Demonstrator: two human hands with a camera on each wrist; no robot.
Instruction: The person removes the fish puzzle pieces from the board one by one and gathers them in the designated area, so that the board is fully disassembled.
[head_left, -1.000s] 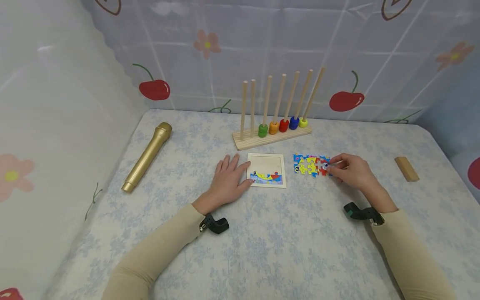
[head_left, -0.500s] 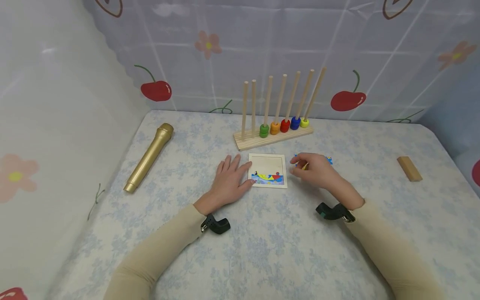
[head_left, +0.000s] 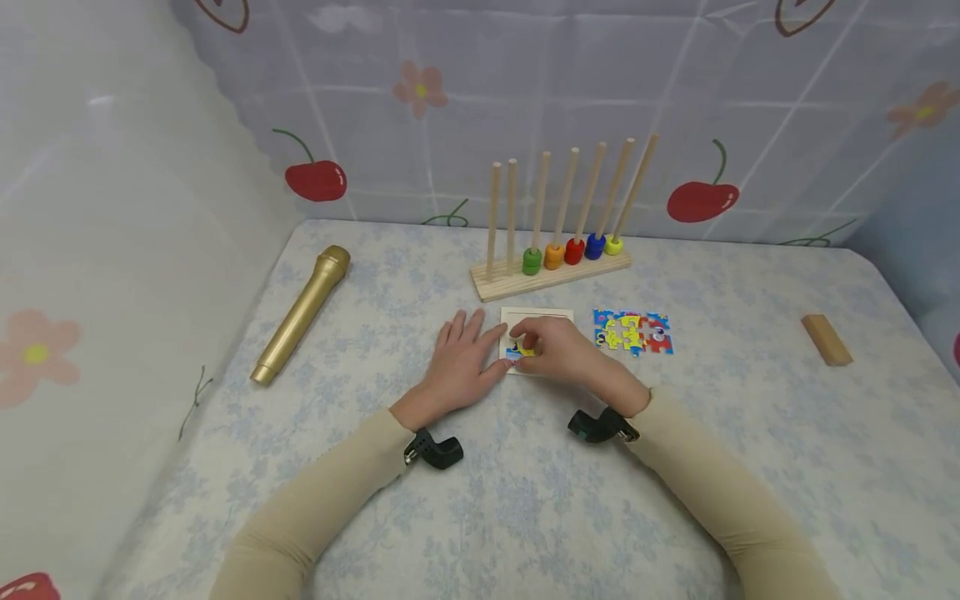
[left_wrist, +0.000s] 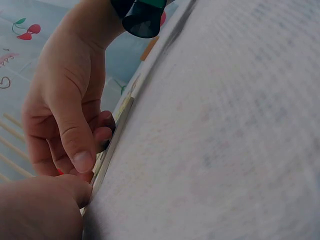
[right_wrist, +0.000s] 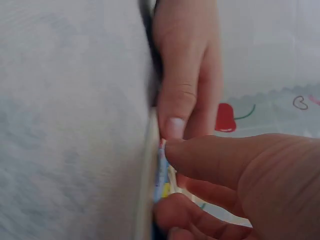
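Note:
My left hand (head_left: 463,367) lies flat with fingers spread. Its thumb and index finger touch the left edge of a small square wooden puzzle tray (head_left: 534,312). My right hand (head_left: 558,350) is bent over that tray, thumb and index fingertips apart near its left side. Blue and yellow puzzle pieces (head_left: 519,352) show between them; whether the fingers pinch one is unclear. In the right wrist view the coloured pieces (right_wrist: 161,175) appear edge-on beside the fingertips. Right of the tray lies a joined patch of jigsaw puzzle (head_left: 633,332) in yellow, red and blue.
Behind the tray stands a wooden bead stacker (head_left: 551,276) with tall pegs and coloured beads. A gold toy microphone (head_left: 300,317) lies at the left. On the right is a wooden block (head_left: 827,339). A patterned cloth covers the table (head_left: 480,517).
My right hand has moved left from the right end of the joined puzzle patch to over the tray, uncovering the patch. My left hand has stayed at the tray's edge.

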